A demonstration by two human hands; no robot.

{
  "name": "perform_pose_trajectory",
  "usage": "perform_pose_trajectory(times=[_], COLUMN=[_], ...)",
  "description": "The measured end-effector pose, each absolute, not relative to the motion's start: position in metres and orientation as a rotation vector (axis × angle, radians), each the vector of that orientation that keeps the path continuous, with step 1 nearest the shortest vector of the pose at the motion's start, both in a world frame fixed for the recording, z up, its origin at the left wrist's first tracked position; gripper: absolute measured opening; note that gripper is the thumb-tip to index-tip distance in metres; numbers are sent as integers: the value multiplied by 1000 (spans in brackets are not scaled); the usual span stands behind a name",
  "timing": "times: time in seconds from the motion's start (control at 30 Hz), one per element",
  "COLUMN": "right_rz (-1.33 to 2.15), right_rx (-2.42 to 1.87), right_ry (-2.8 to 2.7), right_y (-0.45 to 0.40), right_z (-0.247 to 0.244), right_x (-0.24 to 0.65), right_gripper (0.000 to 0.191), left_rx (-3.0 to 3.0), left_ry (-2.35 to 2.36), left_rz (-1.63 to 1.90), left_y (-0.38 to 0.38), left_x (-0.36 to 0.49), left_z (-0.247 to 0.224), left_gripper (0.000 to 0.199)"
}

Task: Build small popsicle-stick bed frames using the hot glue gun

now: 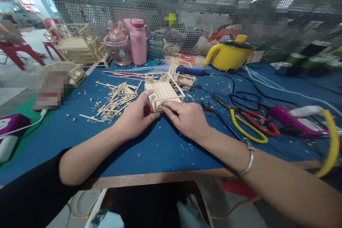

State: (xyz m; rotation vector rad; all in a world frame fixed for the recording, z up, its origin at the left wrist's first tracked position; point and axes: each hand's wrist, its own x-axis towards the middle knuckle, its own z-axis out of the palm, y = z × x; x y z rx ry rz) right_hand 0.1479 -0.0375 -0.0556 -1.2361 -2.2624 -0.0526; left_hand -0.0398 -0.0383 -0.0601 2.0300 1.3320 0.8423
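Observation:
A small pale wooden stick frame (164,91) with a slatted platform is held just above the blue table. My left hand (139,114) grips its left near corner, thumb and fingers closed on it. The fingers of my right hand (187,117) pinch its near edge. Left of my hands lies a heap of loose wooden sticks (117,98) with small cut pieces around it. Just behind the frame stands another stick structure (184,80), and a blue-handled tool (190,71) with a cable rests at it.
Pliers (221,119), scissors (248,126) and a purple tool (299,121) lie on the blue table (160,153) at right. A yellow pot (229,55), a pink bottle (138,42) and a pink bucket (121,51) stand behind. More stick structures (77,46) and a blurred phone (50,89) are at left.

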Motion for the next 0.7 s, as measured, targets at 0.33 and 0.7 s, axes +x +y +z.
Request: perform_pose_trajectory(times=[0.33, 0.7], right_rz=[-16, 8], right_rx=[-1203, -761], right_ry=[-2185, -1561], right_y=[-41, -49], right_z=[-56, -36], right_x=[148, 174], right_gripper=[30, 26], left_rx=[2030, 2156], left_ry=[1281, 1258], left_rz=[858, 752], left_y=[-37, -41], left_x=[-44, -54], left_z=[-62, -52], left_gripper=[65, 69])
